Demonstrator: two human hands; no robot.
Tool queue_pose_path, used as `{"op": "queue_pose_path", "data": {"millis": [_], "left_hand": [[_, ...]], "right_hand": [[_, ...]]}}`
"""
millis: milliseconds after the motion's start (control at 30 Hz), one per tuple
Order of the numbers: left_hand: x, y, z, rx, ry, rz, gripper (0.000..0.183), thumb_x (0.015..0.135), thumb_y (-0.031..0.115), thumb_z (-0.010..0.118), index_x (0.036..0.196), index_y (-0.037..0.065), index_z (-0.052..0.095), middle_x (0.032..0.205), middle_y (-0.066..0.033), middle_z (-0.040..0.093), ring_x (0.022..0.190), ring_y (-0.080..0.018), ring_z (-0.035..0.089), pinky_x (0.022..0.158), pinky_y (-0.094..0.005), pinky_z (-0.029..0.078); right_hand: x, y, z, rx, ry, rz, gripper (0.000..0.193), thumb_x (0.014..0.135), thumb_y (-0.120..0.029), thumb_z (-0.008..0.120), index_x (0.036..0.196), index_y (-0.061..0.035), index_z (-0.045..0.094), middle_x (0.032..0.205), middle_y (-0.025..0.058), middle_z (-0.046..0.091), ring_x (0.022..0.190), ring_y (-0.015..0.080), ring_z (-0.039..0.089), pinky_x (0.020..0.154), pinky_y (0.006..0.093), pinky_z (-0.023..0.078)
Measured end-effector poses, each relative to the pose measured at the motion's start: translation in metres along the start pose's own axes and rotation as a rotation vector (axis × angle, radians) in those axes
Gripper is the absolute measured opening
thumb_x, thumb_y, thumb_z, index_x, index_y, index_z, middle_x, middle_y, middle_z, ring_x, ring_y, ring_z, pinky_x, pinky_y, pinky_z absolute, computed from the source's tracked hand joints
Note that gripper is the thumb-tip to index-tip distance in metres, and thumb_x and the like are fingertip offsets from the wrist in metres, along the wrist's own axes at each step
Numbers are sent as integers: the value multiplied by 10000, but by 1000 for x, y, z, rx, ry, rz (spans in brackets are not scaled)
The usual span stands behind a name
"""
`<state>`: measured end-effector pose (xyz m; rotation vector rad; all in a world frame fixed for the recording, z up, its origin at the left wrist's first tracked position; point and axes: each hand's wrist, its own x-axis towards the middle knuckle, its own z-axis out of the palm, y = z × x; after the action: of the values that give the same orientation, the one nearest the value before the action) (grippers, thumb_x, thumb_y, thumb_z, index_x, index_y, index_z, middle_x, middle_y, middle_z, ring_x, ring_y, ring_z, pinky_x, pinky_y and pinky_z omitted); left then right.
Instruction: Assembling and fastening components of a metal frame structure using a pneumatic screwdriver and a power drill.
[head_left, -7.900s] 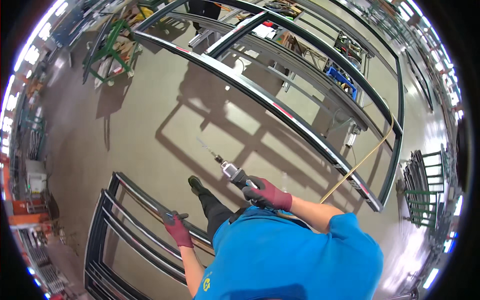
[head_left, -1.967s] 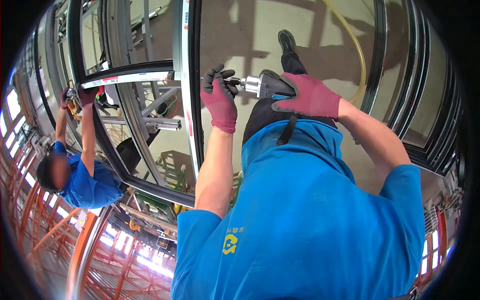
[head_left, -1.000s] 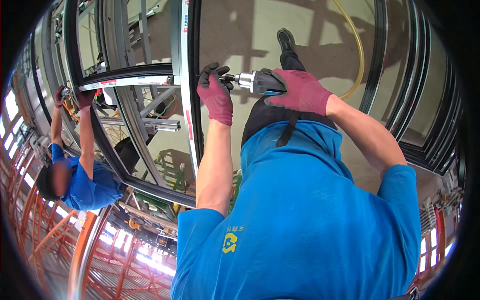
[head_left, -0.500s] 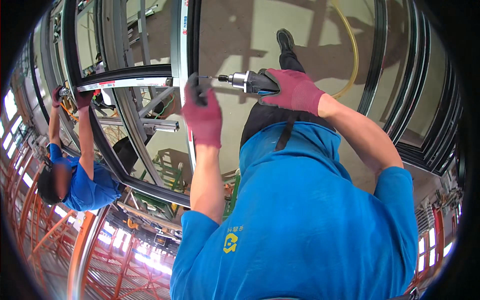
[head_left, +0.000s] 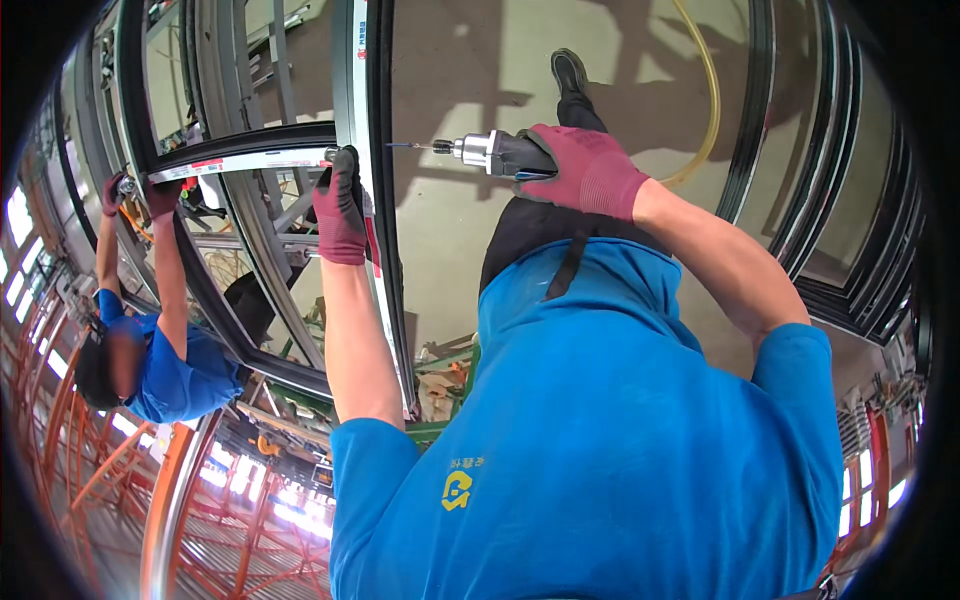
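My right hand (head_left: 588, 172), in a maroon glove, is wrapped round the body of a power drill (head_left: 485, 152) with a silver collar and black chuck. Its thin drill bit (head_left: 410, 146) points left at the frame, its tip close to the upright's dark edge. My left hand (head_left: 343, 208), gloved in maroon with dark fingers, is closed on the frame where the white-faced crossbar (head_left: 255, 161) meets the dark upright (head_left: 378, 95). Its fingertips lie over the joint and hide part of it. Both bars belong to a large dark metal frame.
At left a co-worker (head_left: 165, 350) in blue holds the crossbar's far end with gloved hands. Several dark frames (head_left: 835, 150) stand at right. A yellow hose (head_left: 712, 90) curves over the floor. Orange metal racks (head_left: 170, 510) rise at lower left.
My left hand has moved left from in front of the drill bit onto the frame joint. The drill has shifted slightly left and up with my right hand.
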<state>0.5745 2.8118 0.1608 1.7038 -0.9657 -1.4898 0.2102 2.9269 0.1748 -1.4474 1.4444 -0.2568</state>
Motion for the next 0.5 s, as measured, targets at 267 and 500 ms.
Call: {"op": "queue_pose_path", "data": {"millis": [267,500], "left_hand": [[1,-1,0,-12,-7,30,359,970,306,774,1134,-13,762,1018,-23,743,901,-91,659,831,-254,506],[-1,4,-1,3,47,-126,318,958,307,788,1113,30,782,943,20,729,758,-42,602,670,-228,434]], "right_hand": [[12,-5,9,-62,42,-18,602,883,-458,732,1268,-25,569,1146,202,681,1056,399,678,907,504,532],[21,-21,18,-155,26,24,576,892,-454,733,1266,-56,551,1156,199,648,1022,389,691,856,497,545]]}}
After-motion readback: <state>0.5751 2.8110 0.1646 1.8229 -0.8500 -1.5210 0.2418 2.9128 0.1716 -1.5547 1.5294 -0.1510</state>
